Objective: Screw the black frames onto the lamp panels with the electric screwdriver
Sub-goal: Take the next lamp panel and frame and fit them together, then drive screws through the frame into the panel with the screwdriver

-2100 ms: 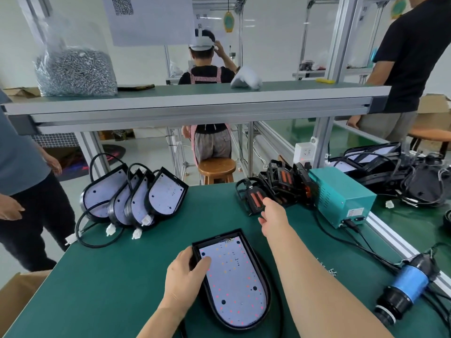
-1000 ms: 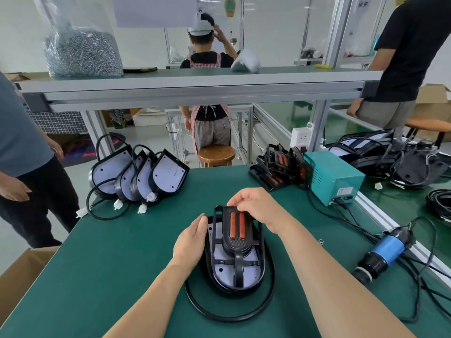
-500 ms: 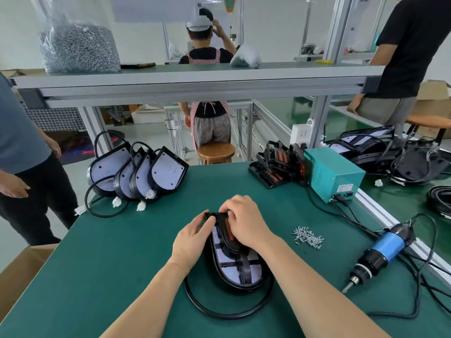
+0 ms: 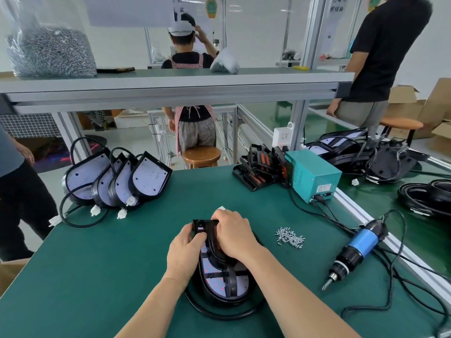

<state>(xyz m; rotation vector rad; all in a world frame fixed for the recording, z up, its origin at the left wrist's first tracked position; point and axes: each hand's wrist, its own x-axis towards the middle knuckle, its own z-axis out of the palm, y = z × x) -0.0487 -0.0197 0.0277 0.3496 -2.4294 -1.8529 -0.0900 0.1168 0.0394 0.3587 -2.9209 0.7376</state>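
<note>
Far left: spare panels [image 4: 117, 181] lean in a row, cables looped, well apart from the work.
Centre: lamp panel [image 4: 217, 280] lies flat on the green table [image 4: 109, 264], with the black frame [image 4: 231, 279] on its lit face.
Right: loose screws [image 4: 290, 237] sit near the wrist, with stacked frames [image 4: 258, 167] and a teal box [image 4: 312, 176] behind them.
Far right: electric screwdriver [image 4: 356, 252] lies on the table, untouched.
Left grip: left hand [image 4: 185, 250] has curled fingers, the thumb pinching the black frame's far end.
Right grip: right hand [image 4: 234, 237] has its fingers bent over the same end, hiding the frame's middle.
</note>
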